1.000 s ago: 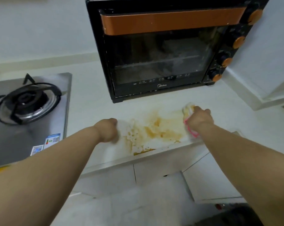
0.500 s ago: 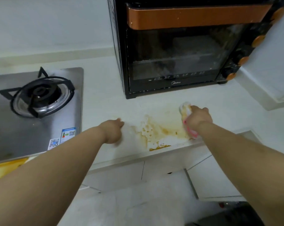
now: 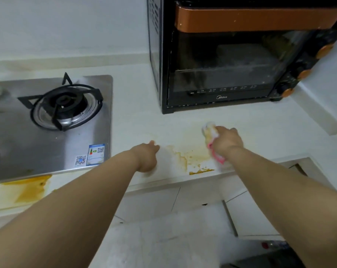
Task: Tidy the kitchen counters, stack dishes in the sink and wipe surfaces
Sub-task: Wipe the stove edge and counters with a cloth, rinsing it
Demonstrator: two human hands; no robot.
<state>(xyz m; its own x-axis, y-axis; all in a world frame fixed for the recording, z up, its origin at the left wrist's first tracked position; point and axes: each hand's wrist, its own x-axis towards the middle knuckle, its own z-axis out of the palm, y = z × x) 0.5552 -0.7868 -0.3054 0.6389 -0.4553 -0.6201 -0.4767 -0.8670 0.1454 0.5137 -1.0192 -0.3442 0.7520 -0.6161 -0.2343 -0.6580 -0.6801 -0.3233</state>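
Orange sauce stain (image 3: 191, 158) lies between my hands: right hand (image 3: 226, 142) grips the cloth (image 3: 210, 133), left hand (image 3: 147, 157) rests clenched on the counter (image 3: 136, 122).

Light on my feed is dim, flat and slightly greenish, with no hard shadows. I get a soft glare on the steel hob (image 3: 48, 132) and a hazy reflection in the oven door (image 3: 221, 70). Wide-angle bend shows at the edges, where the forearms balloon. Overall soft and compressed; the left hand (image 3: 146, 157) is motion-smeared.
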